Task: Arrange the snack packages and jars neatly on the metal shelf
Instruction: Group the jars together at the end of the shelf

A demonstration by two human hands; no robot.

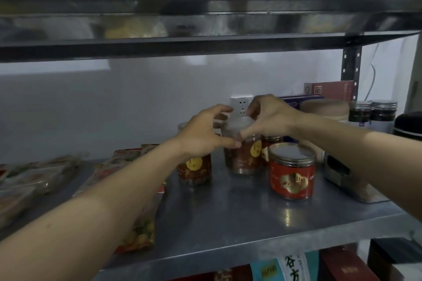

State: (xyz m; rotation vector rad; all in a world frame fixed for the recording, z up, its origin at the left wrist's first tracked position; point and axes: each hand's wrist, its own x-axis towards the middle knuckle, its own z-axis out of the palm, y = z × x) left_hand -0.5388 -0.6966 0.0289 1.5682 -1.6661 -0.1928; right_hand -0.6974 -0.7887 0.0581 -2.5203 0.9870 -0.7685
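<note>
Two hands: both up at the lid of one jar [243,162], thumbs nearly meeting at its near side.
left hand [205,134]: curled round the jar's top from the left, thumb tip on the near wall, fingers arched over the far rim.
right hand [271,118]: curled over the lid from the right, thumb down on the near edge, fingertips hidden behind the lid.
jar: clear, dark brown contents, yellow label, pale lid; upright mid-shelf; blurred, so cannot tell whether its base touches the metal.
left jar [194,169]: same kind, yellow label, standing just left of the held one, top hidden by the left wrist.
back jar [269,146]: red label, behind and right of the held one, partly covered.
red jar [292,173]: silver-rimmed lid, upright, nearest the front edge, right of the held one and apart from it.
packets [38,178]: lying flat at the left end, overlapping; one more with yellow pieces printed on it under the left forearm.
shelf [228,212]: bare grey metal, shiny, between jars and front edge.
canister [324,109]: tan lid, behind the right forearm.
dark jars [372,112]: two, silver lids, side by side at the far right.
boxes [328,90]: stacked against the wall, right rear.
socket [241,107]: white, on the wall just above the hands.
</note>
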